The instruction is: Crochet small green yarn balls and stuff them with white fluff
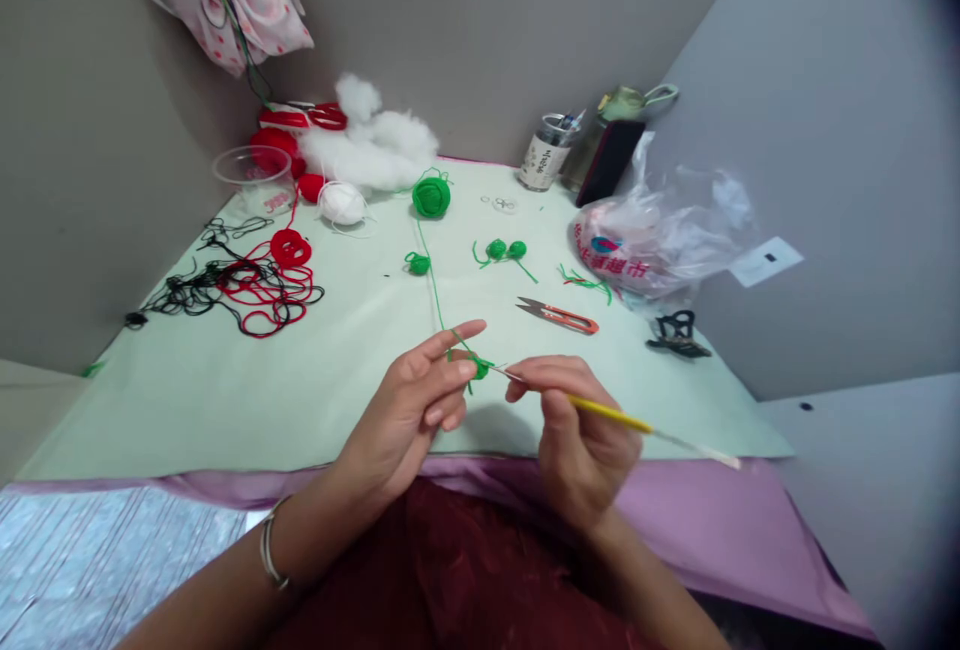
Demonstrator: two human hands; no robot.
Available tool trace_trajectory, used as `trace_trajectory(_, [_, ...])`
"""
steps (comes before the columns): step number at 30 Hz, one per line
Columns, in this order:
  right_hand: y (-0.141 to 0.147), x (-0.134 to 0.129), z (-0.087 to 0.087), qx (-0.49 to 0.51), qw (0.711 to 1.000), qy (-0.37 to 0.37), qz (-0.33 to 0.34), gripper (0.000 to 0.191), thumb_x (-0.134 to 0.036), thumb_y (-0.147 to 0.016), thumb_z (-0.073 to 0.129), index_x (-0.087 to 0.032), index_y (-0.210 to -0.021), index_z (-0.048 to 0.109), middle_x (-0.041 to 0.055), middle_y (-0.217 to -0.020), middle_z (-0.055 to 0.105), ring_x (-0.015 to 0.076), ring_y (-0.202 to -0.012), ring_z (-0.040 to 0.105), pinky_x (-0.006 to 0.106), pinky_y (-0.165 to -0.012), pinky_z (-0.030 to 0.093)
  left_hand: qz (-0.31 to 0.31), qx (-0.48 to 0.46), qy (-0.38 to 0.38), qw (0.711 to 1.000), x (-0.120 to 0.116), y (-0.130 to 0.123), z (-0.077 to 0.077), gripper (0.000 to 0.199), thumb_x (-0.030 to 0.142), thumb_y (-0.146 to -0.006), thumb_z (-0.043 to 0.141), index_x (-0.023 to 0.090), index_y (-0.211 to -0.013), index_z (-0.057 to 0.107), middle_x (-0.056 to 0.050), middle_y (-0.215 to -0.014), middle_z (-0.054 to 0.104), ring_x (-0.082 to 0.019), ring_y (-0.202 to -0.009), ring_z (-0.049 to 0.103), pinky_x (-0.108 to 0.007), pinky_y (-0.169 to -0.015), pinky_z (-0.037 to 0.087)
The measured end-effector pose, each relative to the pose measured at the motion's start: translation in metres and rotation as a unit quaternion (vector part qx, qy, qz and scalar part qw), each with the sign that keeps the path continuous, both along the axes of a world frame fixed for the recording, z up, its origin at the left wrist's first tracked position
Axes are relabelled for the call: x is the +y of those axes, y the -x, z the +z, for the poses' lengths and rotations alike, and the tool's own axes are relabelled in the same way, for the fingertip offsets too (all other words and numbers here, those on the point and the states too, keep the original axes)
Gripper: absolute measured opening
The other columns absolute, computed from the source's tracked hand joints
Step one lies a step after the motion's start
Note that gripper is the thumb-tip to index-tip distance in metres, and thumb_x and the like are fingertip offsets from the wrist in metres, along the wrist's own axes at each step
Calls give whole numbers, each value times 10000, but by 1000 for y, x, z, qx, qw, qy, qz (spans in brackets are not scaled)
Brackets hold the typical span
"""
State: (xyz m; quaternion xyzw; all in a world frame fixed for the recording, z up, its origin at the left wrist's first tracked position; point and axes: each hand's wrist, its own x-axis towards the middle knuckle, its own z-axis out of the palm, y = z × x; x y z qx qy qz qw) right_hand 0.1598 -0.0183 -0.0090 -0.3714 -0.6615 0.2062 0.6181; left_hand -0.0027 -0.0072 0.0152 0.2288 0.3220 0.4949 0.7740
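Observation:
Between thumb and fingers, my left hand pinches a small green crochet piece, its index finger stretched out with green yarn over it. That yarn runs up the table to a green yarn ball. My right hand grips a crochet hook with a yellow handle like a pen. The hook's metal tip meets the green piece; whether it sits inside a stitch is too small to tell. Beyond my hands lie a small green crocheted ball and a pair of joined green balls with loose tails.
Orange-handled thread snips lie right of centre, near green yarn scraps. Tangled black and red yarn covers the left side. White stuffing, a pen holder, a phone and a plastic bag stand toward the back.

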Motion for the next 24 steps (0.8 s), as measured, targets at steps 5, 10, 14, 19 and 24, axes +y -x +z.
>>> trace_trajectory(5, [5,3,6,128,986,83,63,223,-189,-1036,576,-275,-1039,782,23,-913,735,153,-738,657,324,-686,544,18,34,-39,999,-3,0,5,407,208,-784,869,184,-1177,766,57,-821,577,44,-424,322,-137,-439,337])
trace_trajectory(10, [4,-7,13,42,999,32,16,249,-132,-1022,569,-256,-1074,780,28,-908,748,161,-780,672,322,-723,555,65,99,-94,989,-4,3,0,367,233,-816,857,238,-1174,777,55,-860,575,25,-473,393,-138,-462,364])
trace_trajectory(14, [4,-8,19,50,997,31,41,246,-137,-1028,559,-250,-1068,773,27,-900,741,159,-762,666,317,-693,562,65,122,-127,982,-6,6,0,351,263,-863,825,288,-1209,772,52,-881,575,12,-503,434,-145,-470,364])
trace_trajectory(19, [13,1,22,57,995,37,77,229,-173,-1030,579,-269,-1082,780,41,-983,776,160,-788,686,305,-678,591,15,96,-122,988,-8,7,3,384,291,-834,853,259,-1209,774,37,-869,598,-7,-518,441,-160,-472,380])
trace_trajectory(24, [17,1,14,-112,993,-42,0,290,-88,-981,621,-274,-1139,778,55,-1006,761,178,-863,722,315,-739,614,41,49,-81,995,-8,8,2,452,263,-784,892,231,-1217,768,48,-821,614,1,-482,411,-167,-482,389])
